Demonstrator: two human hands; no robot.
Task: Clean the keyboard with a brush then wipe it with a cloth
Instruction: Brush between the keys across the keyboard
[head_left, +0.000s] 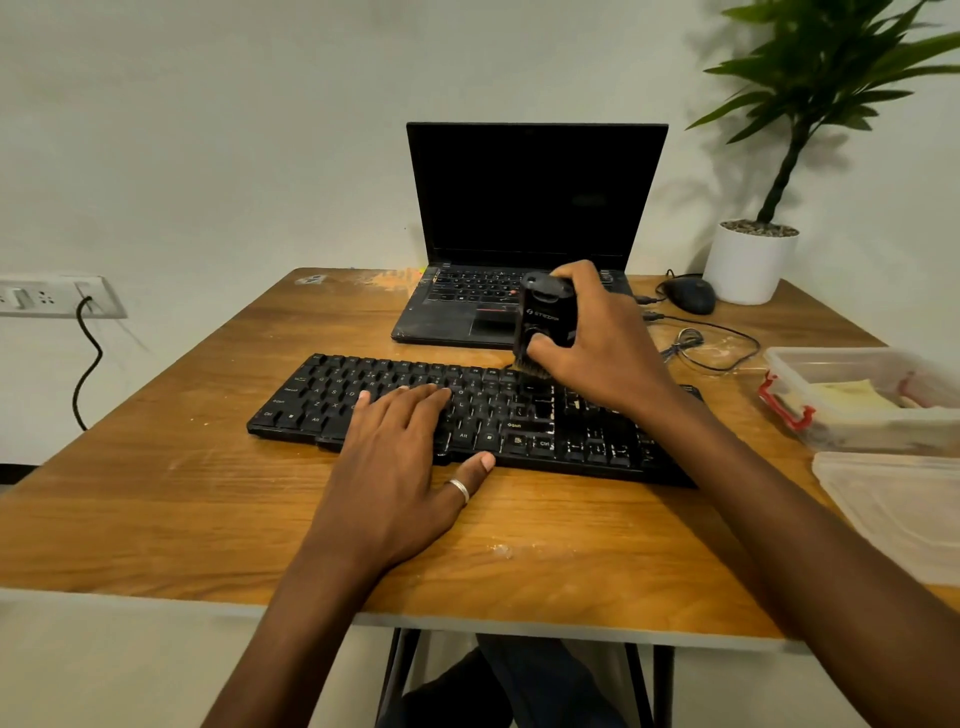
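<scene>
Wooden table (208, 499) — right hand (602, 343) grips brush (545, 312) on keyboard (332, 395) lettered Alt, Ctrl

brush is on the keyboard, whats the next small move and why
Probably drag the brush sideways along the far key rows. The right hand grips it upright with its bristles touching the keyboard near the far edge, and the left hand lies flat on the keys, steadying the board, so a short sweep looks ready.
</scene>
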